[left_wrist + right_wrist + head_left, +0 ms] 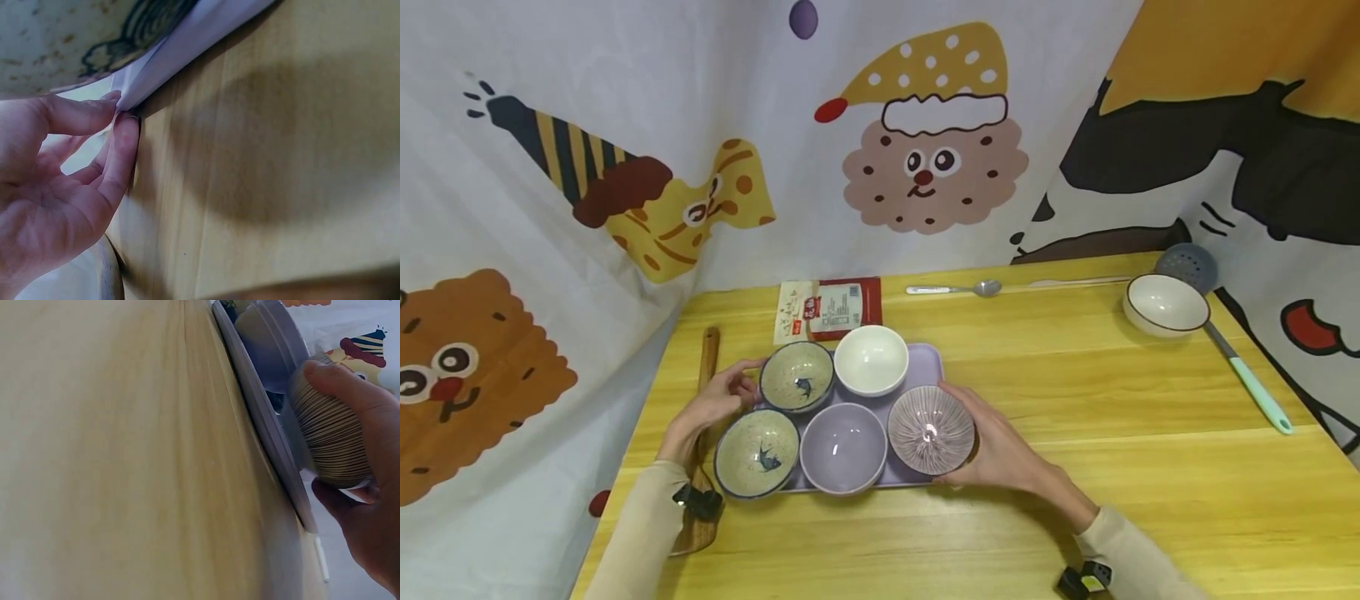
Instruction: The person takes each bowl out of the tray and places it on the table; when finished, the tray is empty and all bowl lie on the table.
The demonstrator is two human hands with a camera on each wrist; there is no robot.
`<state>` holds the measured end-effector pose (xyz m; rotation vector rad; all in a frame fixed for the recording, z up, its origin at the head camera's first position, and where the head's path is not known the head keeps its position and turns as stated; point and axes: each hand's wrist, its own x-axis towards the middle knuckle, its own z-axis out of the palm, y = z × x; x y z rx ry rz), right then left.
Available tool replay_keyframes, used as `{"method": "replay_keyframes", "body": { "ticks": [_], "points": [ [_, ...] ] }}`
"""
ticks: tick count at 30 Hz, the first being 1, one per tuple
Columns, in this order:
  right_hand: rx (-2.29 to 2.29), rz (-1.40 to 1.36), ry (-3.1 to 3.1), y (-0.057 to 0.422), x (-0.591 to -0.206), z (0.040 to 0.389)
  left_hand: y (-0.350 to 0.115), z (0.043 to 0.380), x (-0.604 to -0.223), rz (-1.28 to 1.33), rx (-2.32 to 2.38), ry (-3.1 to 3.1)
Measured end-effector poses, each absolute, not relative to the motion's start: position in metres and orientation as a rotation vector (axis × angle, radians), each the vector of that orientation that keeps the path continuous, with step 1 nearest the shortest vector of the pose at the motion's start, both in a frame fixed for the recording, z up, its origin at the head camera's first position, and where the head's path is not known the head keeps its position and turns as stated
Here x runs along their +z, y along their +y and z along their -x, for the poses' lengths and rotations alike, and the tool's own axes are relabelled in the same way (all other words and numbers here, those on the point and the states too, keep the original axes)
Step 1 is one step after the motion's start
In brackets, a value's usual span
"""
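My right hand grips the striped bowl from its right side; in the right wrist view the thumb lies along its lined outer wall. The bowl is over the right end of a purple tray. At the tray's left end my left hand pinches the tray edge between thumb and fingers, beneath a speckled bowl. Also on the tray are two speckled bowls with blue fish, one at the back and one in front, a white bowl and a purple bowl.
A wooden spatula lies left of the tray, partly under my left arm. Behind the tray are a red and cream packet and a spoon. At the back right, a dark-rimmed white bowl rests over a skimmer with a mint handle.
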<state>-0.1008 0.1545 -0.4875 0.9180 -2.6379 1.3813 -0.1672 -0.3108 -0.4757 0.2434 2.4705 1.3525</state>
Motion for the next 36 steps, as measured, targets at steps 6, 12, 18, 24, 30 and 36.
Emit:
{"method": "replay_keyframes", "body": {
  "ticks": [6,12,18,24,30,36],
  "points": [
    [1.458,-0.831,-2.574,0.159,-0.486,0.098,-0.31,0.166,-0.475,-0.253,1.346,2.493],
    [1.416,-0.683,-2.56,0.171,-0.482,0.094,-0.309,0.165,-0.474,-0.26,1.353,2.486],
    [1.354,-0.576,-2.506,0.184,-0.482,0.094,-0.311,0.166,-0.475,-0.259,1.364,2.478],
    [1.366,-0.494,-2.434,0.195,-0.485,0.094,-0.311,0.165,-0.473,-0.249,1.353,2.48],
    [1.433,-0.387,-2.377,0.204,-0.485,0.093,-0.31,0.165,-0.472,-0.241,1.347,2.476],
    [1.399,-0.389,-2.239,0.217,-0.488,0.094,-0.308,0.165,-0.472,-0.245,1.346,2.478]
  ]
}}
